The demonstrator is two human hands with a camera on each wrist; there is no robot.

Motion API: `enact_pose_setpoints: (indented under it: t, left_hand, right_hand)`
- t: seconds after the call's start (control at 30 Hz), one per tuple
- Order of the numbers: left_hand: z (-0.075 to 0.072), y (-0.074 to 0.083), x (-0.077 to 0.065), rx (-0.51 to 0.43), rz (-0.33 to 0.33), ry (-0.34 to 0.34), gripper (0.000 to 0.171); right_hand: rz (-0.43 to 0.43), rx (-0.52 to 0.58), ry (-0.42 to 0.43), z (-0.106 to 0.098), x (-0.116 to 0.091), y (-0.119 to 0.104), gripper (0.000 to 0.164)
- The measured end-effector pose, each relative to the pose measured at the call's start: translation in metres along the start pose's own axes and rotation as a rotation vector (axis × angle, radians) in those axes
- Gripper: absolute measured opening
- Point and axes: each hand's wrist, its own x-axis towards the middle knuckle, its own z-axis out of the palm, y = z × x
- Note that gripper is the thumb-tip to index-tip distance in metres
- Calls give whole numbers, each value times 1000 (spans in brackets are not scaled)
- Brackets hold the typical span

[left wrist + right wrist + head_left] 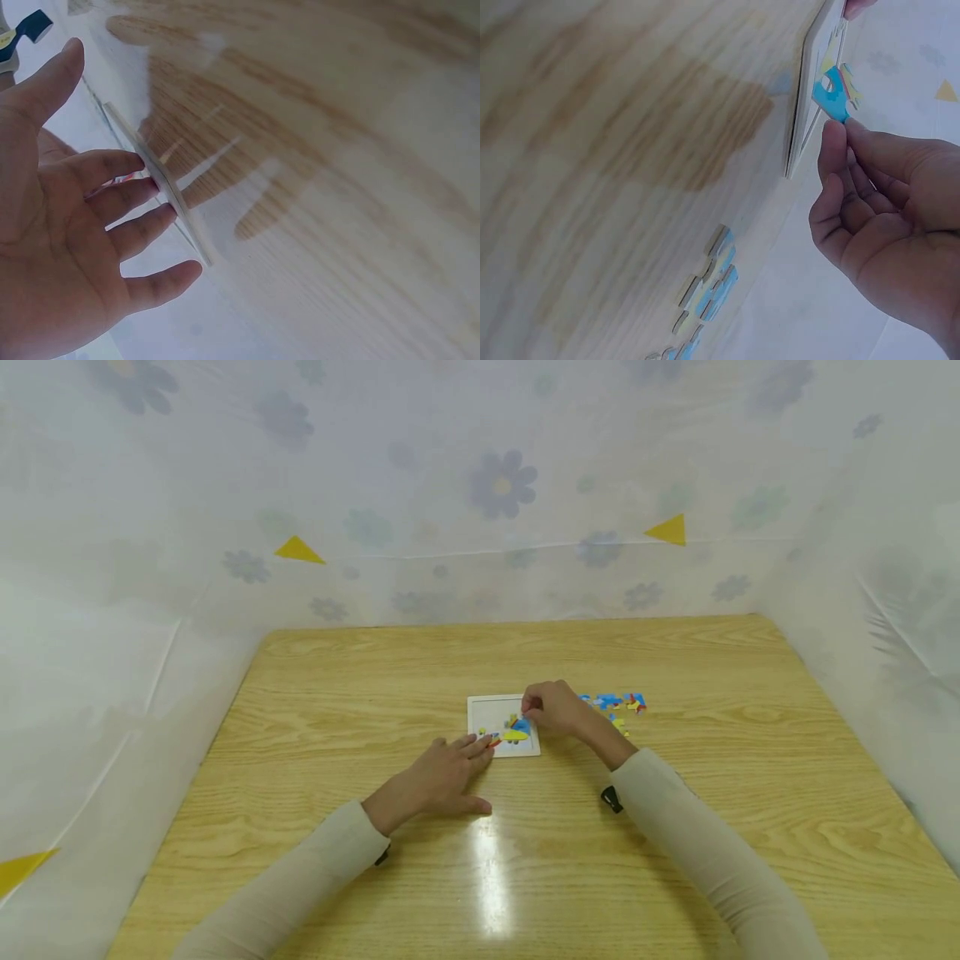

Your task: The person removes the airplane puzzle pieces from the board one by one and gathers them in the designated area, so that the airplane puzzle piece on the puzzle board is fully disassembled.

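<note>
A white-framed puzzle tray (532, 754) lies on the table with several coloured pieces in it, among them a yellow piece (515, 736). My left hand (448, 774) rests its outstretched fingertips on the tray's lower left part, beside a red piece; in the left wrist view the fingers (139, 191) reach the frame's edge, thumb held apart. At the tray's right side, my right hand (553, 706) pinches a blue puzzle piece (831, 97) between thumb and index finger, over the tray. The other right fingers are curled in.
Several loose puzzle pieces (611, 702), mostly blue with some yellow and red, lie right of the tray, partly behind the right hand. The wood-grain table (360, 693) meets pale flowered curtains (442, 577) at the back and sides.
</note>
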Motion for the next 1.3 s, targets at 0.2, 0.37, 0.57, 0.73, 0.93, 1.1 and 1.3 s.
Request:
enact_pose_setpoints:
  t: [0.2,0.37,0.57,0.73,0.93,1.1,1.3]
  left_hand:
    - [-1,1,0,-2,1,3,84]
    - [-2,1,-1,5,7,14,83]
    - [-3,1,-2,3,9,25,83]
    - [-2,1,-1,-1,15,22,83]
    - [-1,1,0,0,13,22,84]
    - [0,0,1,6,18,29,84]
    - [0,1,1,9,17,28,84]
  right_hand:
    - [-3,11,-9,-2,-2,0,6]
    - [4,34,-9,-6,-5,2,8]
    - [8,40,-18,-16,-12,8,9]
    - [5,47,-20,-24,-19,15,10]
    - [38,79,-34,-34,-26,26,11]
    - [47,91,-40,-42,-31,35,14]
    - [56,70,-41,-53,-37,50,14]
